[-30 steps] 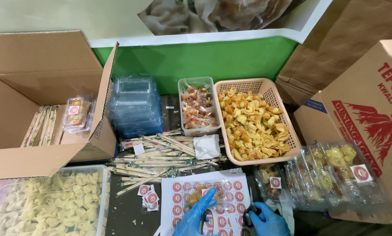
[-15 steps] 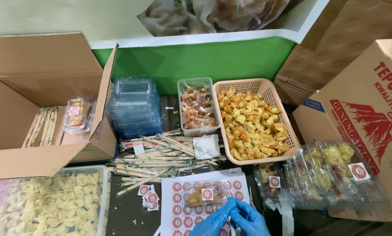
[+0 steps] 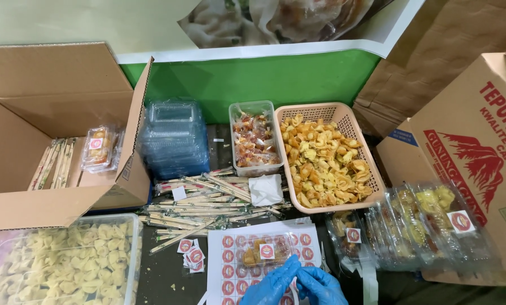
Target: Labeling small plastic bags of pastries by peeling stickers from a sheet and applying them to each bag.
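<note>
Sticker sheet (image 3: pixel 230 265) lies at the near table edge, a small clear box (image 3: pixel 262 252) on it. Head view: our gloved left hand (image 3: pixel 271 285) and right hand (image 3: pixel 319 286) meet fingertips over it; grip we cannot tell.

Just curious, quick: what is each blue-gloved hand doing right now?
Left hand: fingers pinched together over the sticker sheet; what it holds cannot be told.
Right hand: fingertips meeting the left's; any hold cannot be told.

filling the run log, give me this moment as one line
left hand: gloved, touching right hand | right hand: gloved, over sticker sheet | clear pack: on sheet, stickered | basket: behind
</note>
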